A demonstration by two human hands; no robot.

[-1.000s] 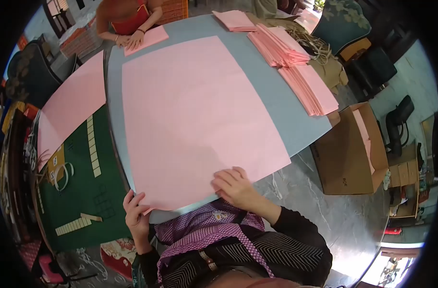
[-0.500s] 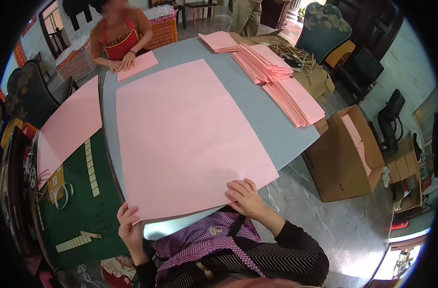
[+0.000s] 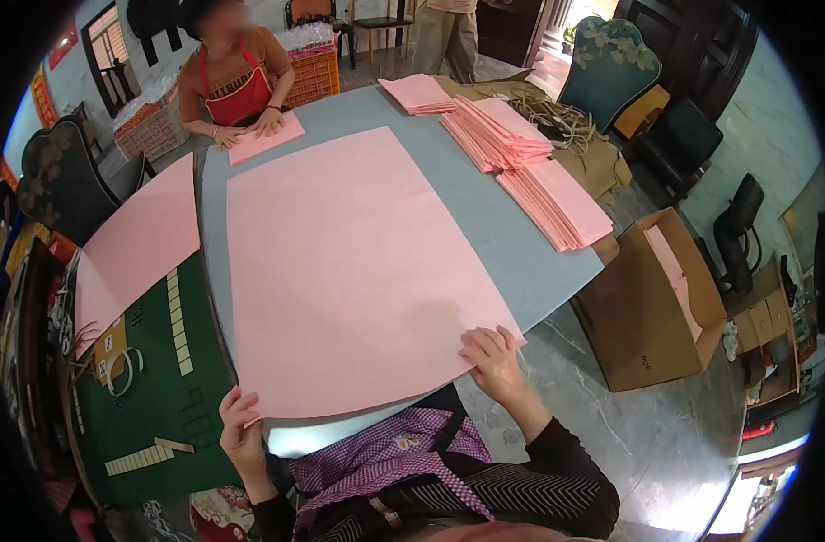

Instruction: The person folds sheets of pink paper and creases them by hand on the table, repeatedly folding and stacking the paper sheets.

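A large pink paper sheet (image 3: 349, 271) lies spread over the grey-blue table top (image 3: 512, 221), its near edge reaching past the table toward me. At the near left corner, my left hand (image 3: 241, 426) is closed, pinching the paper between thumb and fingers. My right hand (image 3: 496, 363) grips the near edge close to the right corner, fingers on top and thumb hidden underneath. Folded pink sheets are piled in several stacks on the right of the table, among them a near stack (image 3: 557, 206) and a middle stack (image 3: 494, 135).
Across the table, a co-worker in a red apron (image 3: 236, 86) has both hands on a smaller folded pink sheet (image 3: 281, 137). A green mahjong table (image 3: 150, 397) with tiles stands left, another pink sheet (image 3: 141, 235) over it. A cardboard box (image 3: 629, 316) holding pink paper stands right.
My right hand has slid right along the near edge toward the corner. My left hand keeps its pinch. The co-worker's hands have shifted on the folded sheet, and the view has tilted slightly.
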